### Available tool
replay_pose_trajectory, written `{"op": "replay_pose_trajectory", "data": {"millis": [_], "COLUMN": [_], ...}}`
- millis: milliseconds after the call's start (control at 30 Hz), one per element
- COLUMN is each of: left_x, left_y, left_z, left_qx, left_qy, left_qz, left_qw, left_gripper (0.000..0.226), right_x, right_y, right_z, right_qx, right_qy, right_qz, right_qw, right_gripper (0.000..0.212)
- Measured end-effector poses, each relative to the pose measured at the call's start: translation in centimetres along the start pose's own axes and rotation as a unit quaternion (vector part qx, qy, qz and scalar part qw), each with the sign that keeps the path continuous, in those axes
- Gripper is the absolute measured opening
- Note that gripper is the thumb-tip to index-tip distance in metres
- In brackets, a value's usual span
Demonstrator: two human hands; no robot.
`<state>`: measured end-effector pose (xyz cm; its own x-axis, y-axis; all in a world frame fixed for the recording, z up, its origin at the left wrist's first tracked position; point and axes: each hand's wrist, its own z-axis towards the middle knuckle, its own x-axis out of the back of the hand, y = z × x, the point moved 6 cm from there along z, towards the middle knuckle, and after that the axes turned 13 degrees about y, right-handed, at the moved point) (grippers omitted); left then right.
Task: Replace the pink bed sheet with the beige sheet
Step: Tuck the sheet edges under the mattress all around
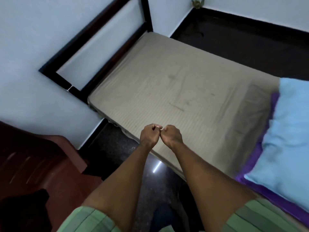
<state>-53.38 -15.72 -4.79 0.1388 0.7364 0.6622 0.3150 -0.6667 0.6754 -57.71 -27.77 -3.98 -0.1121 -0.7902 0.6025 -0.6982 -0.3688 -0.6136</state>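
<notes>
A beige striped sheet [175, 84] lies spread flat over the mattress, reaching the dark footboard [93, 36] at the far end. My left hand [149, 135] and my right hand [172, 135] are held side by side over the bed's near edge, knuckles touching. Both have curled fingers and I see nothing held in them. No pink sheet is in view. A light blue pillow [287, 131] lies at the right end on a purple cloth [260, 151].
A reddish wooden cabinet [38, 164] stands at the left beside the bed. Dark polished floor [120, 148] runs between it and the bed and along the far side. White walls enclose the corner behind the footboard.
</notes>
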Motion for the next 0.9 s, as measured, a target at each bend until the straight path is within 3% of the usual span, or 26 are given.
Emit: {"op": "replay_pose_trajectory", "data": {"millis": [267,433,667,800,900], "left_x": [5.3,8.0,7.7,6.4,5.9], "left_y": [-1.2,-2.7,-6.3,-12.4,-16.2], "left_z": [10.2,17.7,32.1,42.8,49.2], "left_qx": [0.054,0.078,0.1,0.061,-0.016], "left_qy": [0.063,0.095,0.079,0.083,0.062], "left_qz": [-0.066,-0.093,-0.131,-0.11,-0.096], "left_qw": [0.994,0.988,0.983,0.989,0.993], "left_gripper": [0.025,0.023,0.033,0.037,0.034], "right_x": [-4.5,-9.6,-20.4,-30.0,-36.4], "right_y": [-10.6,-17.0,-23.5,-25.8,-27.6], "right_z": [6.8,11.7,22.3,30.3,34.8], "right_qx": [0.068,0.09,0.068,0.101,0.208], "right_qy": [-0.015,-0.024,-0.008,-0.025,-0.037], "right_qz": [-0.026,-0.037,-0.028,-0.054,-0.097], "right_qw": [0.997,0.995,0.997,0.993,0.973], "right_gripper": [0.045,0.04,0.034,0.037,0.042]}}
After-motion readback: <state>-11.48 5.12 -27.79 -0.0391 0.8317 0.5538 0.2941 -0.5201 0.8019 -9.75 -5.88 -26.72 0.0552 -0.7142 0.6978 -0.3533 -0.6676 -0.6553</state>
